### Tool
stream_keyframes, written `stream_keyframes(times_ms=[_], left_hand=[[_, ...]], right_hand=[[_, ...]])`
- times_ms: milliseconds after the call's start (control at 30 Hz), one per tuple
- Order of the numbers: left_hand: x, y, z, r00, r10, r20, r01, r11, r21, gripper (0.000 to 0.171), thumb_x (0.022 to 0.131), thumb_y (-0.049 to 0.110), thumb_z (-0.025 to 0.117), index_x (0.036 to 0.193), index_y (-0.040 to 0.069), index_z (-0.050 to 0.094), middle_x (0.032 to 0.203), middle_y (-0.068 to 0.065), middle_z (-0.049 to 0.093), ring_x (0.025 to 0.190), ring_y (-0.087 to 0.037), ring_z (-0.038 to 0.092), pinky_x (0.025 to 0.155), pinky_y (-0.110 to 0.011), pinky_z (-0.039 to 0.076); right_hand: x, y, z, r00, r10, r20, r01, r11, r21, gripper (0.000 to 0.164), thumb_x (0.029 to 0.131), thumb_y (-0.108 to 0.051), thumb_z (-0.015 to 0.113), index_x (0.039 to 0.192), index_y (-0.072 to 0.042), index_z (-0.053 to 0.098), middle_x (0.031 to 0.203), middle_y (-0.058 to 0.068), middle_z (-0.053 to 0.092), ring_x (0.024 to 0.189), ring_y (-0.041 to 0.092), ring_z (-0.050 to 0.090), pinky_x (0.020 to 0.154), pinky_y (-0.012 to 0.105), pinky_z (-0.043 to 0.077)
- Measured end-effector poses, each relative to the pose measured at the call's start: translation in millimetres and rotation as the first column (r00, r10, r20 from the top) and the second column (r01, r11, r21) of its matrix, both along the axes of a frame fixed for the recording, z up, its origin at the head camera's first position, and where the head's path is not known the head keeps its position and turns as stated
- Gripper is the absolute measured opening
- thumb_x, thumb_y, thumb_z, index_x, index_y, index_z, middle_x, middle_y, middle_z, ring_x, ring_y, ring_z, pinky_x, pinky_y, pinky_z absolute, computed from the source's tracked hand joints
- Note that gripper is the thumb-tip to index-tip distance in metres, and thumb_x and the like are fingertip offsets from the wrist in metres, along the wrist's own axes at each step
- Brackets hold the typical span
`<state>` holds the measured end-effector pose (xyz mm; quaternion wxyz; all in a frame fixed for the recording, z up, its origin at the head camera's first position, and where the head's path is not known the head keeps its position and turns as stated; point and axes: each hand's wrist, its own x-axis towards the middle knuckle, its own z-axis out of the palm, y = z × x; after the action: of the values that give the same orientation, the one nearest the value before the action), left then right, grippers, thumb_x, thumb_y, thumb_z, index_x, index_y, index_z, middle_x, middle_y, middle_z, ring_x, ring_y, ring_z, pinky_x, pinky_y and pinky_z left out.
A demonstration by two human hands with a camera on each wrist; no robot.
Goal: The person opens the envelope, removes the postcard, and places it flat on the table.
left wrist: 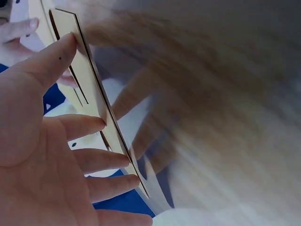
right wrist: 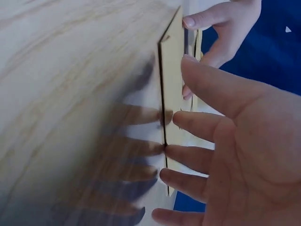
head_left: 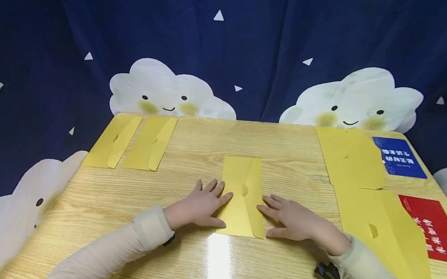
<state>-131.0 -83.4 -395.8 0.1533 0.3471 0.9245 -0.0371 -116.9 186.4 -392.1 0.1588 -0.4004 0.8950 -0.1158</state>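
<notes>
A closed yellow envelope (head_left: pixel 236 212) lies flat on the wooden table in front of me, its flap seam running down the right part. My left hand (head_left: pixel 205 204) rests at its left edge with fingers spread, the fingertips on the paper. On the other side, my right hand (head_left: pixel 294 219) lies with extended fingers touching or nearly touching the right edge. The left wrist view shows the left hand's straight fingers (left wrist: pixel 103 161) along the envelope's side. In the right wrist view, the right fingers (right wrist: pixel 188 157) reach the envelope's edge (right wrist: pixel 171 94).
Two closed yellow envelopes (head_left: pixel 103 146) (head_left: pixel 141 149) lie at the back left. On the right are two larger yellow envelopes (head_left: pixel 352 163) (head_left: pixel 391 245) with their flaps out, beside a blue card (head_left: pixel 401 163) and a red card (head_left: pixel 442 232). A dark blue curtain (head_left: pixel 257 39) hangs behind the table.
</notes>
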Motion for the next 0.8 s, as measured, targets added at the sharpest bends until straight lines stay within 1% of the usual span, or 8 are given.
stream_keyframes(times_ms=[100, 200, 267, 367, 500, 600, 700, 800], left_hand=[[2.5, 2, 1.9, 1.0, 0.004, 0.004, -0.004, 1.0, -0.011, 0.081, 0.081, 0.061, 0.052, 0.144, 0.017, 0.028, 0.146, -0.019, 0.022, 0.133, -0.037, 0.02, 0.097, -0.061, 0.023], [4.3, 3, 3.2, 1.0, 0.002, 0.003, -0.002, 1.0, -0.017, 0.08, 0.081, 0.061, 0.052, 0.144, 0.017, 0.029, 0.146, -0.019, 0.023, 0.133, -0.037, 0.02, 0.098, -0.061, 0.024], [5.0, 5, 3.4, 1.0, -0.006, -0.005, 0.006, 1.0, -0.027, 0.08, 0.081, 0.061, 0.052, 0.144, 0.018, 0.029, 0.146, -0.019, 0.023, 0.133, -0.037, 0.021, 0.097, -0.06, 0.024], [6.7, 9, 4.2, 1.0, -0.013, -0.011, 0.012, 0.999, -0.039, 0.08, 0.081, 0.061, 0.052, 0.144, 0.018, 0.029, 0.146, -0.018, 0.024, 0.132, -0.037, 0.022, 0.098, -0.06, 0.025], [8.3, 14, 4.8, 1.0, -0.02, -0.012, 0.019, 0.999, -0.051, 0.08, 0.081, 0.062, 0.052, 0.144, 0.019, 0.029, 0.146, -0.018, 0.024, 0.133, -0.036, 0.022, 0.098, -0.059, 0.024], [8.0, 15, 4.0, 1.0, -0.023, -0.012, 0.022, 0.999, -0.044, 0.079, 0.081, 0.061, 0.053, 0.144, 0.019, 0.03, 0.146, -0.017, 0.025, 0.132, -0.036, 0.023, 0.099, -0.059, 0.024], [4.6, 15, 2.0, 0.999, -0.025, -0.042, 0.024, 1.0, -0.017, 0.075, 0.081, 0.06, 0.054, 0.141, 0.017, 0.036, 0.143, -0.016, 0.032, 0.129, -0.036, 0.03, 0.097, -0.058, 0.028], [-3.7, 16, 0.6, 0.995, -0.01, -0.1, 0.014, 0.999, 0.044, 0.067, 0.082, 0.055, 0.057, 0.134, 0.014, 0.046, 0.133, -0.012, 0.046, 0.122, -0.034, 0.041, 0.093, -0.057, 0.034]], right_hand=[[-5.9, -1, 0.5, 0.997, -0.019, -0.078, 0.014, 0.998, -0.064, 0.062, 0.087, -0.034, 0.06, 0.134, 0.001, 0.042, 0.138, 0.024, 0.037, 0.126, 0.044, 0.031, 0.095, 0.056, 0.031], [-17.5, -4, -0.4, 0.988, -0.085, -0.128, 0.073, 0.993, -0.098, 0.068, 0.083, -0.036, 0.064, 0.135, 0.002, 0.04, 0.138, 0.025, 0.035, 0.126, 0.045, 0.029, 0.095, 0.057, 0.03], [-25.9, -7, -0.2, 0.984, -0.124, -0.125, 0.114, 0.99, -0.085, 0.076, 0.081, -0.038, 0.066, 0.137, 0.003, 0.036, 0.14, 0.027, 0.03, 0.127, 0.046, 0.026, 0.095, 0.059, 0.029], [-36.7, -10, -0.6, 0.983, -0.158, -0.095, 0.155, 0.987, -0.032, 0.086, 0.078, -0.044, 0.067, 0.139, 0.003, 0.03, 0.143, 0.027, 0.023, 0.129, 0.047, 0.021, 0.093, 0.062, 0.028], [-45.3, -13, -2.9, 0.982, -0.178, -0.064, 0.181, 0.983, 0.039, 0.092, 0.076, -0.051, 0.066, 0.141, 0.001, 0.027, 0.146, 0.025, 0.018, 0.131, 0.046, 0.016, 0.091, 0.066, 0.026], [-48.6, -14, -7.0, 0.981, -0.186, -0.054, 0.19, 0.978, 0.082, 0.094, 0.075, -0.055, 0.065, 0.142, -0.001, 0.027, 0.147, 0.022, 0.017, 0.132, 0.044, 0.015, 0.091, 0.067, 0.025], [-50.7, -15, -11.3, 0.982, -0.183, -0.055, 0.188, 0.976, 0.107, 0.095, 0.074, -0.058, 0.063, 0.143, -0.003, 0.027, 0.148, 0.021, 0.017, 0.132, 0.044, 0.016, 0.092, 0.066, 0.025], [-52.2, -15, -14.1, 0.981, -0.184, -0.054, 0.189, 0.975, 0.12, 0.096, 0.074, -0.06, 0.062, 0.143, -0.004, 0.026, 0.148, 0.02, 0.016, 0.132, 0.043, 0.015, 0.093, 0.066, 0.024]])
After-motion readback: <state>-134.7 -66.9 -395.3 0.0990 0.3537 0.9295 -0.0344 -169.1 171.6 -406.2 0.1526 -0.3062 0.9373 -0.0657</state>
